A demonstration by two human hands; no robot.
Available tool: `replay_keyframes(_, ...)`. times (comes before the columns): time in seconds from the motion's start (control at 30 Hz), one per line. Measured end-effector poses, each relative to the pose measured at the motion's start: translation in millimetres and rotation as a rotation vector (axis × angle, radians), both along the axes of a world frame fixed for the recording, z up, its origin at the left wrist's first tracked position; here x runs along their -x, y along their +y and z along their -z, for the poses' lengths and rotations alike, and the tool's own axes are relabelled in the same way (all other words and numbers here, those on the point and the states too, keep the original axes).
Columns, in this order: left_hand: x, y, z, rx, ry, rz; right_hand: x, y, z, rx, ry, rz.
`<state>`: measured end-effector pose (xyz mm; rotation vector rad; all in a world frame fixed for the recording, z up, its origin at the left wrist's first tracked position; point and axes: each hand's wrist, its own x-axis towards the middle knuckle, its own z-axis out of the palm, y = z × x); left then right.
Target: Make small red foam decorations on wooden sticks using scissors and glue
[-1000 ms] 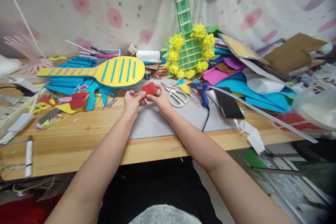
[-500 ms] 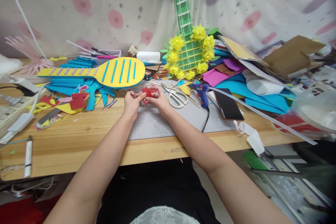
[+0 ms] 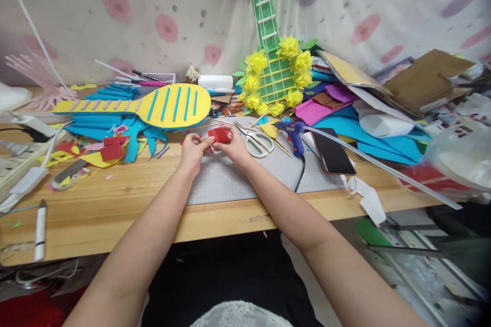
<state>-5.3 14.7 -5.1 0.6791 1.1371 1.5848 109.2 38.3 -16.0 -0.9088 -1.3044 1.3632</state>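
Between my two hands is a small piece of red paper (image 3: 219,135), pinched over the grey cutting mat (image 3: 226,184). My left hand (image 3: 194,150) is closed on its left side, thumb and fingertips together. My right hand (image 3: 235,147) grips the other side, with fingers curled behind the paper. A pair of scissors (image 3: 258,144) with pale handles lies just right of my right hand. Farther right, a blue glue gun (image 3: 294,138) rests on the mat with a long translucent glue stick (image 3: 368,158) out of its back.
Behind my hands lies a yellow paper guitar (image 3: 172,104) with blue strips. A green paper guitar (image 3: 274,76) with yellow flowers leans on the curtain. A phone (image 3: 333,152) lies right of the glue gun. Paper scraps (image 3: 111,149) and a power strip (image 3: 19,163) are on the left.
The red paper between my fingers has turned, and more of its flat face now shows toward the right. Both hands stay in nearly the same place.
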Motion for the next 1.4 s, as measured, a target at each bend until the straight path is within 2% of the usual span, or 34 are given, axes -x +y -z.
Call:
replay_keyframes(0.1, 0.4, -1.4, -1.6, 0.016, 0.031, 0.027, -0.1, -1.0, -1.4, 0.064, 0.048, -0.030)
replay_keyframes(0.27, -2.2, -5.0, -5.7, 0.019, 0.023, 0.152, -0.5, -2.2, -2.9, 0.177, 0.200, -0.020)
replay_keyframes(0.4, -4.3, -5.3, -5.0, 0.042, 0.034, 0.139, -0.4, -1.4, -1.2, 0.219, 0.199, -0.017)
replay_keyframes(0.6, -3.2, -4.3, -5.4, 0.069, 0.045, 0.050, 0.2, -0.7, 1.7, 0.166, 0.112, -0.023)
replay_keyframes(0.9, 3.4, -0.9, -4.0, 0.060, -0.016, 0.033, -3.8, 0.5, -3.7, 0.115, 0.108, -0.023)
replay_keyframes(1.1, 7.8, -0.3, -6.3, 0.071, -0.121, 0.040, -11.5, 1.0, -12.0, 0.097, 0.016, -0.004)
replay_keyframes(1.2, 8.6, 0.0, -6.1, 0.080, -0.134, 0.040, -23.9, 2.0, -28.4, 0.094, -0.096, -0.046)
replay_keyframes(1.27, 8.3, 0.1, -6.1, 0.088, -0.133, 0.042, -38.3, 4.6, -43.3, 0.051, -0.267, -0.087)
replay_keyframes(1.33, 7.8, 0.1, -6.5, 0.095, -0.130, 0.036, -55.9, 8.4, -57.7, -0.067, -0.559, -0.058)
replay_keyframes(1.4, 7.3, 0.0, -6.9, 0.098, -0.132, 0.025, -73.2, 11.7, -67.7, -0.184, -0.993, 0.010)
